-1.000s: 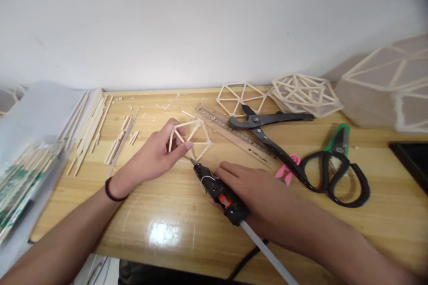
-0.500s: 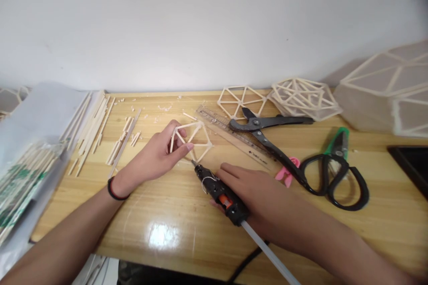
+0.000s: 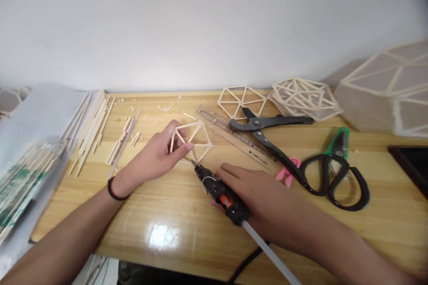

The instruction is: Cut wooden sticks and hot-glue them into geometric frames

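My left hand (image 3: 163, 153) pinches a small wooden stick frame (image 3: 201, 144), made of thin sticks joined into triangles, between thumb and fingers. Its left part is partly covered by the thumb. In my right hand (image 3: 247, 187) is a black hot glue gun (image 3: 219, 193), its fingers wrapped round the handle, which is hidden under the palm. The metal nozzle is at the frame's lower corner, close to my left thumb; whether it touches I cannot tell. A long translucent glue stick (image 3: 270, 254) sticks out of the gun's back end.
Cut sticks (image 3: 90, 129) and a bag of sticks (image 3: 23, 182) lie left. Behind the hands are a clear ruler (image 3: 234, 136), black pliers (image 3: 261, 122) and a finished stick hexagon (image 3: 241, 99). Scissors (image 3: 334, 178), a pink clip (image 3: 288, 172) and covered stick panels (image 3: 304, 98) are at right.
The view has shifted very slightly. Both hands, the stick frame and the glue gun keep practically the same position.
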`<action>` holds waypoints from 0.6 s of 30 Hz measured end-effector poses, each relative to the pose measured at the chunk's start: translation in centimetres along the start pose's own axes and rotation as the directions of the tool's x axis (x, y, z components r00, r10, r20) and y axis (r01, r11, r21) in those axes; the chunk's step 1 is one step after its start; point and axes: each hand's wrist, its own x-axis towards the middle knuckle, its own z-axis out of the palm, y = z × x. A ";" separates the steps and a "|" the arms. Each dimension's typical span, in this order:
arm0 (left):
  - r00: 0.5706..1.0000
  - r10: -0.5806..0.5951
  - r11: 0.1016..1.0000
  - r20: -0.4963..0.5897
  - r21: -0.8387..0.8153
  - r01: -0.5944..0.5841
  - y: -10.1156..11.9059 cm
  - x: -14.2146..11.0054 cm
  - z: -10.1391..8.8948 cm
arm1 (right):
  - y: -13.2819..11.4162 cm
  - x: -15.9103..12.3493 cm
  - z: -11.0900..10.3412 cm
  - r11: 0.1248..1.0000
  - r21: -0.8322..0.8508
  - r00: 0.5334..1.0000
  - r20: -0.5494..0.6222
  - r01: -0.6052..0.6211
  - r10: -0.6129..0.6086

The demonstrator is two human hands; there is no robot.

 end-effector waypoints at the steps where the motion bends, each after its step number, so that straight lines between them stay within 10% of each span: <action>1: 1.000 0.000 1.000 -0.001 0.001 0.000 0.0 0.0 0.0 | 0.0 0.0 0.0 1.000 0.000 1.000 0.002 0.001 -0.001; 18: 1.000 -0.005 1.000 0.004 0.012 0.005 0.1 0.0 -0.1 | -0.2 0.2 -0.2 1.000 -0.004 1.000 -0.001 0.015 -0.015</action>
